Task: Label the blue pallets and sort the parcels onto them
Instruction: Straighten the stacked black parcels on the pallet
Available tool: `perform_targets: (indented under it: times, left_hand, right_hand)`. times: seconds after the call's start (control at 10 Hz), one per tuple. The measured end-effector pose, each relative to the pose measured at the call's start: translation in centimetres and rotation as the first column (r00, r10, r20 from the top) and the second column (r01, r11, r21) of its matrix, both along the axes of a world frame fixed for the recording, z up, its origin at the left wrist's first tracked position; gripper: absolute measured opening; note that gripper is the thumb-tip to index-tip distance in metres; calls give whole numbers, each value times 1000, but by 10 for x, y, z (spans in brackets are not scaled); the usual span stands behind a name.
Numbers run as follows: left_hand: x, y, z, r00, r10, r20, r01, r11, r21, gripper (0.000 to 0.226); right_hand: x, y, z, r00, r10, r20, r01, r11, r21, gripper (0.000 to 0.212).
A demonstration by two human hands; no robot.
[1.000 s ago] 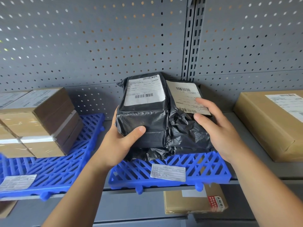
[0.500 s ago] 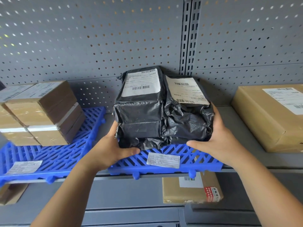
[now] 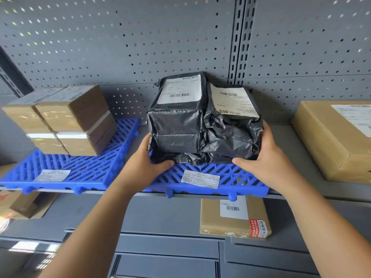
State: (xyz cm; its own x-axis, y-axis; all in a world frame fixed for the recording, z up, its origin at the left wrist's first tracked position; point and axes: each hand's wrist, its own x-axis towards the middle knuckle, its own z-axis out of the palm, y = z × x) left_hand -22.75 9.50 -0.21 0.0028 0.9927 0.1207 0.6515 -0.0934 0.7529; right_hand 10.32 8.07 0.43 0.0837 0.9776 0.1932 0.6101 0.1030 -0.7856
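- Your left hand (image 3: 148, 167) and right hand (image 3: 269, 165) clasp a stack of black poly-bag parcels (image 3: 202, 127) from either side, low at its front corners.
- The stack sits on the right blue pallet (image 3: 241, 178), on the grey shelf (image 3: 285, 141) and close to the perforated back panel (image 3: 120, 47). White shipping labels face up on its top.
- The right fingers (image 3: 266, 133) lie pressed together up the stack's right side, with the thumb spread along the front bottom edge.
- The left thumb wraps the front left corner. The left fingers are hidden behind the stack, so you cannot tell how they lie.
- A white pallet label (image 3: 200, 179) lies on the pallet's front edge, between your hands.
- The left blue pallet (image 3: 84, 171), just beside it, carries stacked brown taped boxes (image 3: 66, 121) and its own label (image 3: 51, 175).
- A large cardboard box (image 3: 331, 141) rests on the shelf to the right.
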Motion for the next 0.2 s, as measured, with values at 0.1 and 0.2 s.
perform_targets:
  times: [0.1, 0.2]
  left_hand:
    - [-9, -16, -6, 1000, 1, 30, 0, 1000, -26, 99]
    - [-15, -33, -5, 1000, 13, 16, -13, 1000, -1, 101]
  right_hand:
    - [1, -6, -3, 999, -45, -19, 45, 999, 4, 118]
    - [-9, -23, -9, 991, -114, -77, 116, 993, 26, 115]
